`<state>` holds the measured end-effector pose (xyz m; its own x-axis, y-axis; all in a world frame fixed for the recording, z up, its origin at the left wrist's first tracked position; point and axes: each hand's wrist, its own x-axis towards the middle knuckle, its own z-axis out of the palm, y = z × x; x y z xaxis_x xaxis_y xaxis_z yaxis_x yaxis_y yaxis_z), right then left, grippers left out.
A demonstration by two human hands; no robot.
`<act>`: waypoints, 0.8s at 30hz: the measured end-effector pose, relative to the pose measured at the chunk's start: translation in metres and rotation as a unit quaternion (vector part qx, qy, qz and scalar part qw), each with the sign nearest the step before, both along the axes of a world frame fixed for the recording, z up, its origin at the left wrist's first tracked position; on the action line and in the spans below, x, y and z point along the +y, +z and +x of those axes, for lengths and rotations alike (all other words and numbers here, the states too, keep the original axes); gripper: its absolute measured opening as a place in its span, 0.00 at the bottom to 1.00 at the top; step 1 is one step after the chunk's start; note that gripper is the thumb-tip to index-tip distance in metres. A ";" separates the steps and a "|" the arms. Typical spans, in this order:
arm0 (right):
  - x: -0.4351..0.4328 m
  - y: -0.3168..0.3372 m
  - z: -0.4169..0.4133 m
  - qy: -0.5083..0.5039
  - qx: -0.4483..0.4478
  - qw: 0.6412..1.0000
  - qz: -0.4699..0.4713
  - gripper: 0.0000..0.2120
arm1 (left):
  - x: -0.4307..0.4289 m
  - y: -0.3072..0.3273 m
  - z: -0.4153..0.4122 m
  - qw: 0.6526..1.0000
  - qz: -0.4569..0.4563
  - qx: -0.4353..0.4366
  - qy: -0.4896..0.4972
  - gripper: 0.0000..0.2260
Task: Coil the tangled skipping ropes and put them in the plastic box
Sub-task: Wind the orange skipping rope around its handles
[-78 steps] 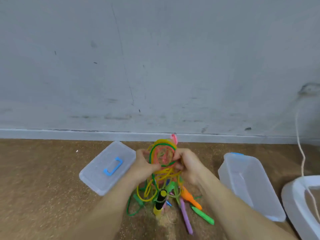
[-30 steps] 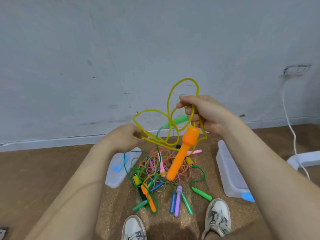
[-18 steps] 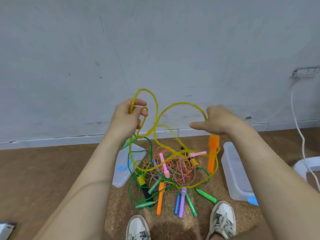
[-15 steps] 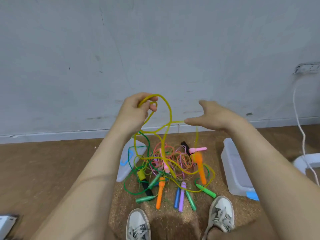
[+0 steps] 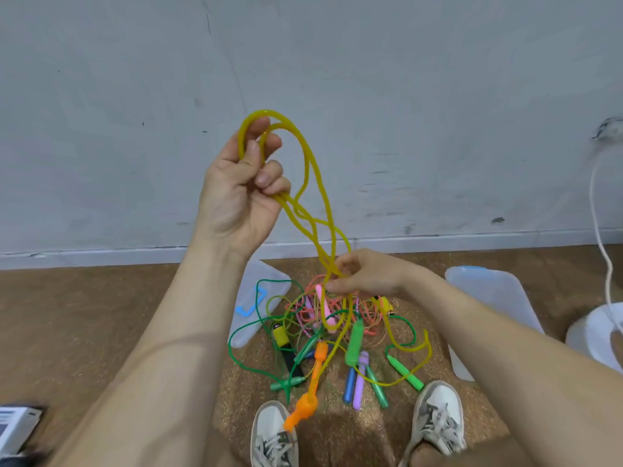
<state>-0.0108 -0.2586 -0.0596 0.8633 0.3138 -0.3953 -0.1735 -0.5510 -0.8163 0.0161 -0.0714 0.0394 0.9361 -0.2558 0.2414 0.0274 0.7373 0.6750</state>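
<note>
The left hand's (image 5: 242, 187) fingers are curled round two loops of the yellow skipping rope (image 5: 319, 183). The loops arch over the raised forefinger, and the thumb presses the strands against the folded fingers. Lower down, the right hand (image 5: 369, 274) pinches the hanging strands between thumb and forefinger. Its other fingers are tucked behind the rope, so I cannot tell how they lie.

Below the pinch the rope sags into the tangled pile of ropes (image 5: 367, 323) on the cork floor (image 5: 101, 332). Where the yellow line runs inside the tangle is hard to follow. One orange handle (image 5: 303, 407) dangles just above the left shoe (image 5: 273, 439); I cannot pick out the other.

The plastic box (image 5: 495, 294) stands to the right of the pile. The right forearm covers its near corner, and its inside is too pale to read. The lid (image 5: 269, 279), with its blue handle (image 5: 251, 303), is partly behind the left forearm. A white base (image 5: 593, 335) and a dark object (image 5: 17, 428) are cut off at the frame edges.

Half a second ago the right hand was flat and holding nothing, level with the left. It has since dropped and closed on the strands, while the left hand has risen. The orange handle has swung from the pile's middle towards the shoe.
</note>
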 end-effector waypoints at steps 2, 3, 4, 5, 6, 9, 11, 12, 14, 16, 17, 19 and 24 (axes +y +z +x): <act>0.000 0.007 -0.003 0.043 0.037 0.998 -0.005 0.08 | 0.001 0.003 0.000 1.000 -0.019 0.004 0.006 0.10; 0.001 0.011 -0.004 0.058 0.048 0.997 -0.004 0.09 | 0.002 0.004 0.001 1.000 -0.026 0.007 0.014 0.10; 0.002 0.015 -0.004 0.066 0.047 0.997 0.001 0.10 | 0.002 0.005 0.002 0.999 -0.031 0.014 0.024 0.10; 0.003 0.018 -0.003 0.067 0.038 0.997 0.011 0.12 | 0.004 0.006 0.003 0.999 -0.032 0.023 0.033 0.10; 0.004 0.021 -0.001 0.061 0.026 0.997 0.031 0.15 | 0.006 0.006 0.004 0.998 -0.026 0.034 0.042 0.11; 0.002 0.032 0.004 0.020 -0.006 0.994 0.104 0.15 | 0.010 -0.001 0.005 0.992 0.065 0.055 0.091 0.11; -0.002 0.039 0.005 -0.014 -0.030 0.989 0.143 0.14 | 0.012 -0.007 0.007 0.976 0.157 0.081 0.126 0.09; -0.004 0.044 0.006 -0.038 -0.042 0.985 0.163 0.14 | 0.013 -0.010 0.008 0.967 0.189 0.103 0.137 0.07; -0.009 0.052 0.008 -0.111 -0.062 0.971 0.203 0.15 | 0.016 -0.013 0.009 0.945 0.252 0.132 0.161 0.06; -0.016 0.062 0.010 -0.206 -0.068 0.943 0.254 0.16 | 0.021 -0.019 0.011 0.922 0.307 0.146 0.188 0.13; -0.022 0.066 0.011 -0.251 -0.062 0.922 0.288 0.17 | 0.024 -0.023 0.012 0.916 0.317 0.153 0.193 0.18; -0.032 0.074 0.011 -0.308 -0.034 0.880 0.359 0.18 | 0.026 -0.030 0.012 0.894 0.372 0.156 0.197 0.19; -0.028 0.084 0.004 -0.261 0.026 0.860 0.438 0.19 | 0.011 -0.065 0.007 0.718 0.696 -0.007 -0.030 0.09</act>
